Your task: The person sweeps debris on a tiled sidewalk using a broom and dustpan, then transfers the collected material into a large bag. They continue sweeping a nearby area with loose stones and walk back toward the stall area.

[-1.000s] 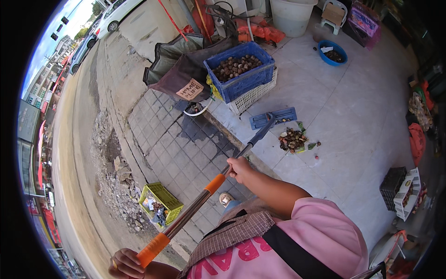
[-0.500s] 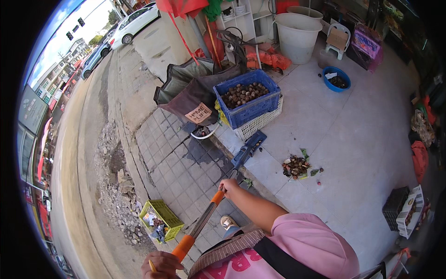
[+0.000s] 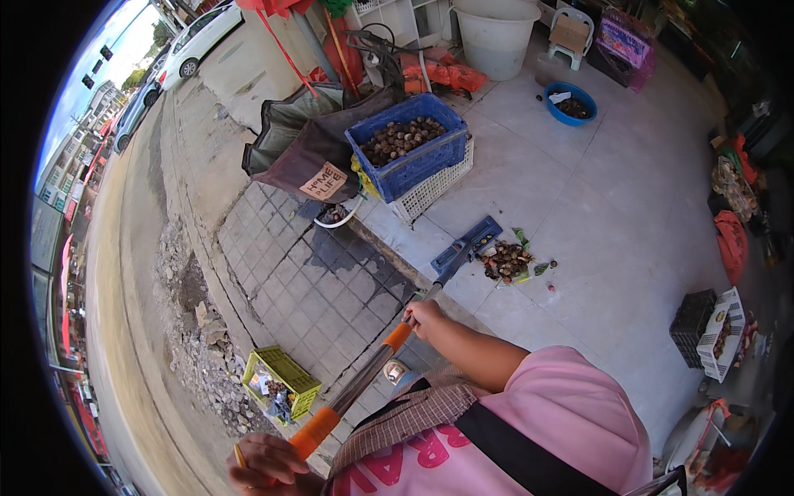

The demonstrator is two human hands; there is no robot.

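Both my hands hold a long-handled floor tool (image 3: pixel 364 376), which has a steel pole, orange grips and a flat blue head that looks like a mop or squeegee. My right hand (image 3: pixel 423 319) is wrapped round the pole above the middle grip. Closed at the pole's near end, by the lower grip, is my left hand (image 3: pixel 269 463); a thin yellow band shows at its fingers. The blue head rests on the pale tiles, right beside a small pile of brown bits (image 3: pixel 504 261) with green leaves. Whether its edge touches the pile is hard to tell.
A blue crate (image 3: pixel 413 165) of round brown things sits on a white crate (image 3: pixel 438 182). Left of it stands a dark bag (image 3: pixel 302 157). A yellow-green crate (image 3: pixel 285 380) lies on the pavement. Farther off are a blue basin (image 3: pixel 571 116) and a white tub (image 3: pixel 494 41).
The tool's blue head has moved right across the tiles, from beside the crates to the brown pile. Both hands keep their hold; the view has shifted slightly to the right.
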